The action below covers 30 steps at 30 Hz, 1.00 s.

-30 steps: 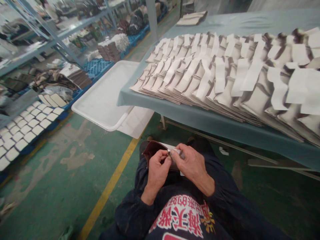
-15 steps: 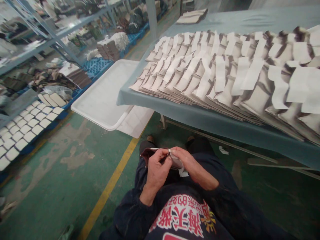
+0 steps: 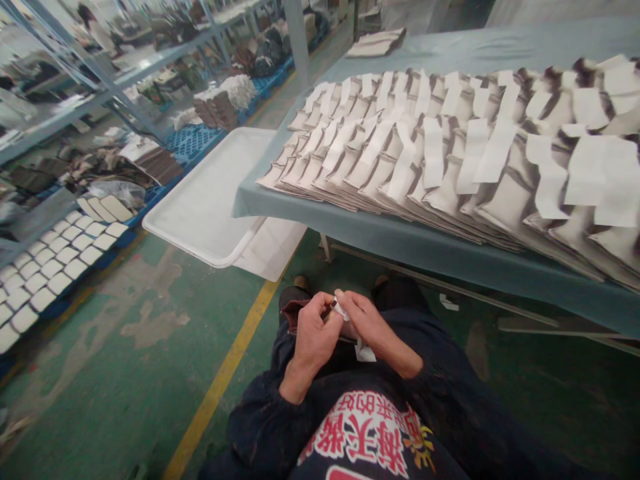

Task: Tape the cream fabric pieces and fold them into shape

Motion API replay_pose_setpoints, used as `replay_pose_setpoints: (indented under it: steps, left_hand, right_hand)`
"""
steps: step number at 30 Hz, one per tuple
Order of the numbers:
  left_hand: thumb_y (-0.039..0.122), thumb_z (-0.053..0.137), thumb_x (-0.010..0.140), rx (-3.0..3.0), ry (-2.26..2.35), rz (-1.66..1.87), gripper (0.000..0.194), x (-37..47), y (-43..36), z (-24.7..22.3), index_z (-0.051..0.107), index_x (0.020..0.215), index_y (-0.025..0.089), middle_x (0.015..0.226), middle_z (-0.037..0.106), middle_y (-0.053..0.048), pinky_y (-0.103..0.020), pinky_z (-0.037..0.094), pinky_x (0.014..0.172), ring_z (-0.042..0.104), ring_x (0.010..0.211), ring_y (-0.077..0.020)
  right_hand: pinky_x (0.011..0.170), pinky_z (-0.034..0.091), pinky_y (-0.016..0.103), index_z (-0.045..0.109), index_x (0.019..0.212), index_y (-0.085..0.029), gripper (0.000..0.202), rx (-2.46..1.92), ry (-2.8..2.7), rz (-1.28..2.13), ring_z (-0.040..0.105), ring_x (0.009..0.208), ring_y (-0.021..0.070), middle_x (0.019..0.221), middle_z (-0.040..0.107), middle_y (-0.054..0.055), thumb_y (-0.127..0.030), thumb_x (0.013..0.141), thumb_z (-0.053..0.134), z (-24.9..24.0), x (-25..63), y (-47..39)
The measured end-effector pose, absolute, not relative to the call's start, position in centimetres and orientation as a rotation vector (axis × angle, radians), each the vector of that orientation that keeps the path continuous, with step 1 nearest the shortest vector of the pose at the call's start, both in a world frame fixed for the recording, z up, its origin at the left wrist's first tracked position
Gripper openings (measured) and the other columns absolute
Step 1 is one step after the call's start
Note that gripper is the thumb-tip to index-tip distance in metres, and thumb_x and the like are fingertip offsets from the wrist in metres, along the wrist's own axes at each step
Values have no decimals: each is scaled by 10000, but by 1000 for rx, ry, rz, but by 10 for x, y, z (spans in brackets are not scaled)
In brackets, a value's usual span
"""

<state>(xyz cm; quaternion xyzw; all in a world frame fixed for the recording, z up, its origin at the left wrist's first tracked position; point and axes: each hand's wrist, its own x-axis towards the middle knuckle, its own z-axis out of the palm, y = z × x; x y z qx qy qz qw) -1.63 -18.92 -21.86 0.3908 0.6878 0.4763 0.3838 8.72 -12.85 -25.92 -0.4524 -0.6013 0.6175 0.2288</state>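
Observation:
My left hand (image 3: 315,337) is closed on a brownish fabric piece (image 3: 293,315), whose dark reddish end sticks out to the left of the fingers. Beside it my right hand (image 3: 373,327) pinches a small white piece (image 3: 340,309) at the fabric's upper edge, the fingertips of both hands almost meeting. A dark spot shows by the white piece, too small to make out. Under my right hand a white paper slip (image 3: 365,353) hangs down. Both hands are low over my lap, and the palms hide much of the fabric.
A table with a blue-grey cover (image 3: 430,257) stands ahead, bearing rows of overlapping beige pieces (image 3: 510,193) with white slips. Left of it is a white tray (image 3: 200,207); farther left, blue pallets (image 3: 193,138) hold stacked goods. A metal post (image 3: 299,47) rises behind.
My right hand has shifted slightly left, its fingertips raised, and more of the small white piece shows between the hands. The view has tilted slightly.

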Motion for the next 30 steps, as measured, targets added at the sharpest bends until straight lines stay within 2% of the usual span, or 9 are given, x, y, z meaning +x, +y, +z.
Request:
replay_pose_setpoints:
  steps: [4, 6, 8, 10, 13, 21, 24, 27, 30]
  left_hand:
    - [171, 581, 737, 996, 1646, 1218, 65, -30, -186, -211, 644, 751, 181, 676, 626, 26, -238, 424, 636, 548, 636, -137]
    - [192, 602, 724, 907, 1593, 1236, 77, -39, -184, -204, 661, 771, 177, 684, 632, 25, -234, 418, 630, 542, 630, -133]
    - [222, 635, 707, 814, 1548, 1237, 107, -49, -183, -199, 675, 792, 170, 686, 630, 24, -231, 407, 618, 529, 618, -126]
    - [259, 645, 711, 776, 1528, 1221, 144, -55, -184, -196, 684, 811, 164, 693, 632, 20, -231, 402, 612, 524, 613, -123]
    - [294, 644, 733, 775, 1519, 1189, 192, -59, -185, -197, 701, 854, 157, 730, 656, 8, -237, 410, 633, 536, 634, -128]
    - [270, 540, 811, 937, 1535, 1068, 216, -69, -188, -206, 724, 871, 176, 797, 657, -16, -260, 416, 683, 530, 746, -171]
    - [377, 593, 853, 974, 1555, 1036, 240, -67, -186, -208, 708, 811, 171, 730, 616, -7, -253, 393, 627, 506, 696, -166]
    - [491, 646, 857, 979, 1601, 1053, 363, -60, -183, -215, 645, 687, 170, 640, 526, 22, -243, 338, 569, 446, 624, -140]
    - [516, 627, 872, 957, 1648, 1120, 400, -54, -183, -224, 607, 670, 172, 629, 489, 35, -243, 329, 565, 413, 606, -128]
  right_hand:
    - [601, 375, 287, 534, 650, -214, 608, -1218, -1707, 1767, 511, 638, 173, 631, 538, -4, -696, 951, 319, -240, 95, -112]
    - [645, 403, 288, 594, 693, -207, 615, -1132, -1756, 1739, 546, 675, 178, 681, 594, 10, -648, 982, 278, -227, 103, -108]
    - [661, 415, 278, 667, 860, -216, 448, -1079, -1870, 1627, 581, 716, 181, 784, 662, 11, -585, 955, 432, -218, 111, -108]
    - [646, 405, 269, 677, 981, -240, 273, -1085, -2036, 1452, 593, 718, 182, 846, 695, 3, -480, 870, 615, -217, 115, -113]
    - [612, 373, 266, 652, 868, -229, 137, -1126, -2169, 1258, 568, 657, 173, 779, 681, 2, -360, 836, 634, -226, 115, -123]
    - [581, 342, 259, 592, 789, -223, 136, -1152, -2165, 1184, 530, 606, 156, 696, 620, -20, -329, 874, 587, -246, 114, -126]
    - [584, 337, 260, 570, 765, -225, 128, -1141, -2207, 1140, 527, 603, 152, 693, 608, -25, -306, 863, 586, -248, 113, -128]
    - [586, 339, 261, 553, 742, -226, 139, -1161, -2258, 1126, 539, 612, 158, 684, 601, -26, -300, 853, 591, -250, 112, -130]
    - [627, 377, 266, 609, 834, -225, 93, -1199, -2245, 1172, 590, 680, 176, 763, 653, -9, -314, 859, 617, -248, 113, -129]
